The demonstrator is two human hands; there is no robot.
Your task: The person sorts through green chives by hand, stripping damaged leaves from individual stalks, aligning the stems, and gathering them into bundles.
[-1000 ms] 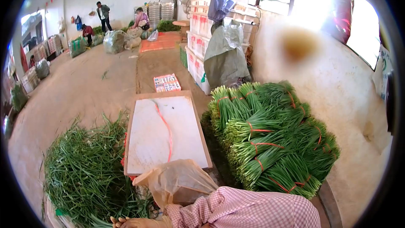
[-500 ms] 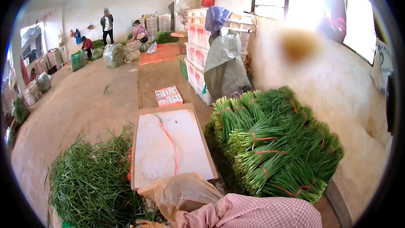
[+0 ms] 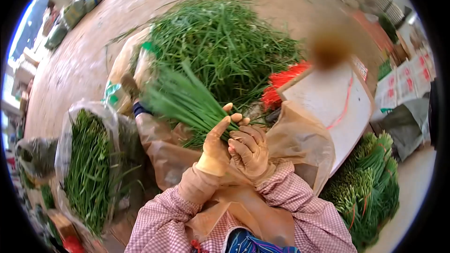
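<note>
A loose bunch of green chives (image 3: 185, 103) lies across my gloved left hand (image 3: 215, 145), its leaves fanning out to the upper left. The left fingers are wrapped round the stalks. My gloved right hand (image 3: 251, 152) is against the left one at the stalk ends, fingers curled together. What the right fingers pinch, if anything, is hidden. Beyond the hands is a big heap of loose chives (image 3: 220, 42). A brownish plastic apron (image 3: 262, 206) covers my lap below both hands.
At right, a white board (image 3: 333, 93) bears a red strip, with red ties (image 3: 281, 82) beside it. Tied chive bundles (image 3: 365, 187) are stacked lower right. A clear plastic bag of chives (image 3: 89, 173) stands at left. White crates (image 3: 403, 84) stand far right.
The view has swung left and down, from the room to my lap. Both hands and the bunch of chives are now in full view; before, only one hand showed at the bottom edge.
</note>
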